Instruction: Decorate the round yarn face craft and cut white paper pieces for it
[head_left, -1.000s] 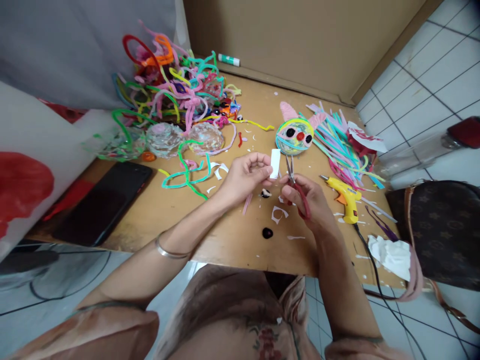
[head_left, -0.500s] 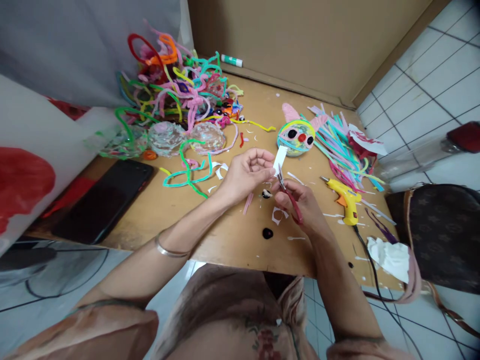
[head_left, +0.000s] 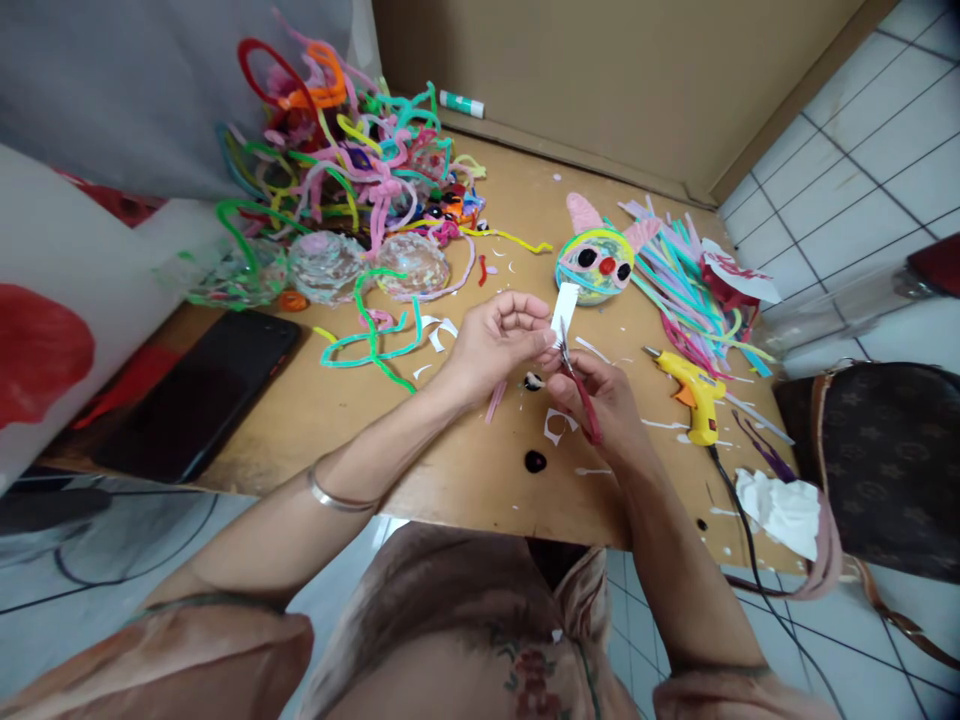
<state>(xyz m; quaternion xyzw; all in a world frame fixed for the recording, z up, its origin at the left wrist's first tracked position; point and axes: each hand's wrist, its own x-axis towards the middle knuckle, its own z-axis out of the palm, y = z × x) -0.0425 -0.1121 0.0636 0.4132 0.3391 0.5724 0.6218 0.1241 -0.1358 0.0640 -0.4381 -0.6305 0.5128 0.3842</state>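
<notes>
Between the thumb and fingers of my left hand is a narrow strip of white paper. My right hand is closed around the red handles of a pair of scissors, whose blades meet the lower end of the strip. Just beyond the paper stands a round craft animal head with pink ears, black eyes and a red nose. Below the hands lie a black disc and a paper scrap with a round hole.
A tangled heap of pipe cleaners covers the back left, near a black phone. More pipe cleaners, a yellow glue gun with its cord and a crumpled tissue lie right. A brown bag sits beside the table.
The view has shifted slightly. Both hands keep their hold on the paper and the scissors, with the blades still at the strip's lower end.
</notes>
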